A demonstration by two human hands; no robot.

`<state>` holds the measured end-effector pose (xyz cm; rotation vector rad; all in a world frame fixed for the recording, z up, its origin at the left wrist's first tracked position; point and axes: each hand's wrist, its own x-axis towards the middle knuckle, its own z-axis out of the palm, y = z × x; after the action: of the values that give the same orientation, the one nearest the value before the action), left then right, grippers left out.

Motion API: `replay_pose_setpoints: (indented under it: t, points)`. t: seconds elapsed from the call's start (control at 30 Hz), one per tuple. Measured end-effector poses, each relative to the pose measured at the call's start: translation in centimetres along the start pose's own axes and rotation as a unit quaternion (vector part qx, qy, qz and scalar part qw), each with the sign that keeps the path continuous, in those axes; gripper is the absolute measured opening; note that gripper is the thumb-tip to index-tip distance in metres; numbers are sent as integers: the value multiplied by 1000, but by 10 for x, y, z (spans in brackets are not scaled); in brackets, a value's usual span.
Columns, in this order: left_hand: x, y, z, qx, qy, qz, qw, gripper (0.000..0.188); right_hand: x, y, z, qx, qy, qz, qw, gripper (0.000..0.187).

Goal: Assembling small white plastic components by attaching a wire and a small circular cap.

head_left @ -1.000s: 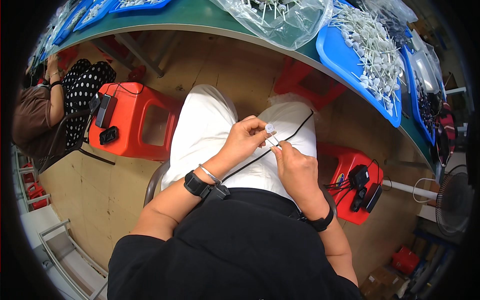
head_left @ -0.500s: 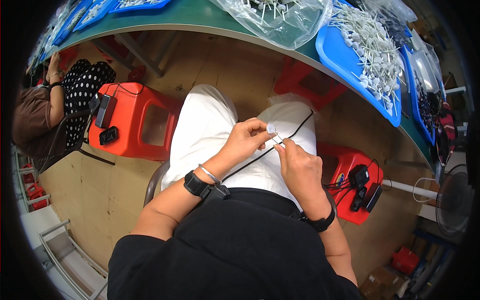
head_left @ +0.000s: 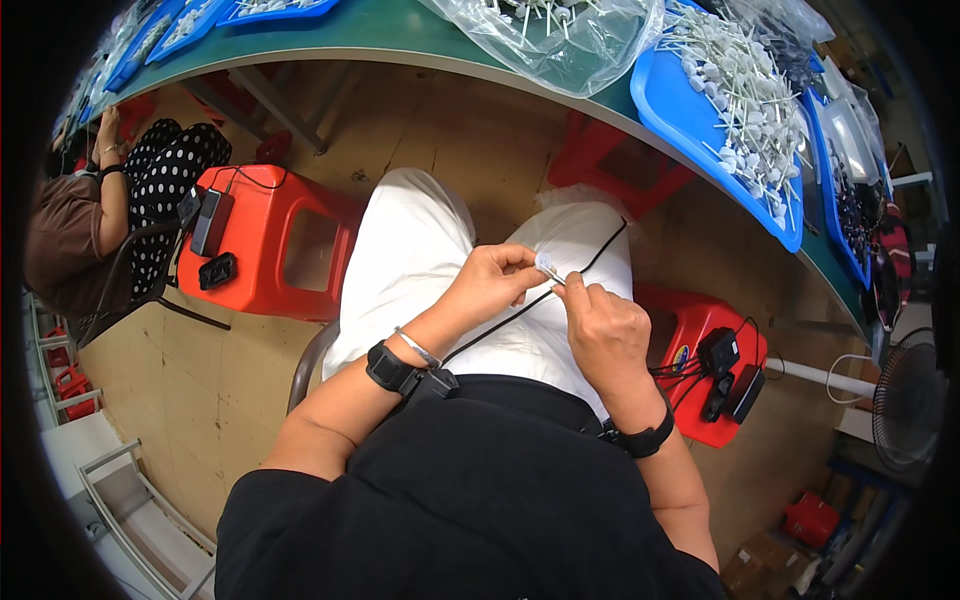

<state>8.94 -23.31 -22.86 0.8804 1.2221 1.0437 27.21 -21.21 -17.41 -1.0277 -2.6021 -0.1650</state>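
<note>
Over my lap, my left hand (head_left: pixel 492 279) pinches the round end of a small white plastic piece (head_left: pixel 543 262) between thumb and fingertips. My right hand (head_left: pixel 606 322) is closed just to the right, its thumb and forefinger on the piece's thin stem (head_left: pixel 558 278). Fingers hide much of the stem. Many similar white pieces (head_left: pixel 755 120) with thin stems lie heaped in a blue tray (head_left: pixel 655 95) on the table, ahead and to the right.
The curved green table (head_left: pixel 390 38) carries a clear plastic bag (head_left: pixel 590 65) of similar pieces. Red stools flank me, the left stool (head_left: pixel 265 245) and right stool (head_left: pixel 705 425) bearing black devices. A black cable (head_left: pixel 600 255) crosses my lap. Another person (head_left: pixel 85 225) sits at left; a fan (head_left: pixel 905 400) stands right.
My right hand has shifted slightly up the stem, closer to the round end, with its knuckles turned a little. The left hand stays almost in place.
</note>
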Motion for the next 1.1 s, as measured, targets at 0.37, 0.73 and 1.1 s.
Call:
replay_pose_setpoints:
  t: [0.37, 0.73, 1.1]
  points:
    - [1, 3, -1, -4, -4, 26, 1000, 16, -6, 2, 0, 41, -1, 8, 999, 18]
    - [5, -6, -2, 22, -3, 96, 995, 20, -5, 3, -4, 171, -46, 88, 980, 19]
    - [4, -6, -2, 115, 21, 133, 984, 16, -2, 2, -2, 174, -27, 78, 981, 20]
